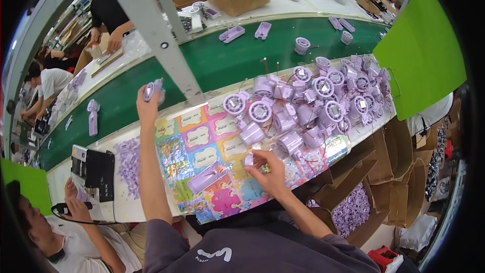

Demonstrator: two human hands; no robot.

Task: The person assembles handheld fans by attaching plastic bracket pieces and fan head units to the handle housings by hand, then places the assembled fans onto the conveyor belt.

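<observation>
My left hand [145,105] is stretched out over the near edge of the green conveyor belt [217,60], its fingers closed around a lilac plastic housing [155,90]. Close to my body, my right hand [269,170] pinches a small lilac plastic piece [249,159] above the colourful printed sheet [237,192]. To the left of that hand, a long lilac tray-shaped shell [204,178] lies on the sheet. A large heap of lilac round-headed housings [308,103] with thin wires fills the right part of the table.
Small lilac parts [129,164] lie beside a black box [99,172] at the left. A grey metal post [151,35] rises beyond my left hand. Cardboard boxes [374,172] stand lower right, one with lilac pieces. A co-worker [76,237] sits at my left; a green panel [424,55] stands right.
</observation>
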